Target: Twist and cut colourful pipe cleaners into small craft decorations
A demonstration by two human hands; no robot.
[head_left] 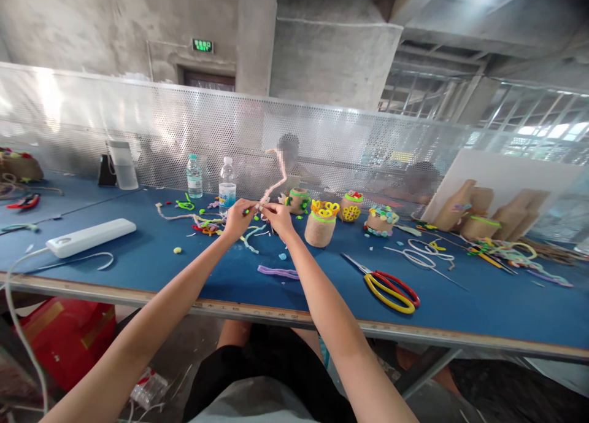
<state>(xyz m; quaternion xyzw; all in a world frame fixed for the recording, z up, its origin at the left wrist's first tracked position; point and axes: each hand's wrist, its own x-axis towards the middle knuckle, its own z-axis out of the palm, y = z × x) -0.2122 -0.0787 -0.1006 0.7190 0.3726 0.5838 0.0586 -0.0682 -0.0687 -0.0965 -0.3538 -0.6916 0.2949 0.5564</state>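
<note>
Your left hand (238, 220) and right hand (278, 219) both pinch one beige pipe cleaner (277, 178), rising above your fingers. Behind the fingers stand two water bottles (227, 185); right of them, four decorated jars (321, 229) and one scissors (391, 291).

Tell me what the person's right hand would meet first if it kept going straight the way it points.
The right hand would likely meet the pale pink fuzzy pipe cleaner at its fingertips first, then the left hand; depth is hard to judge here.
</note>
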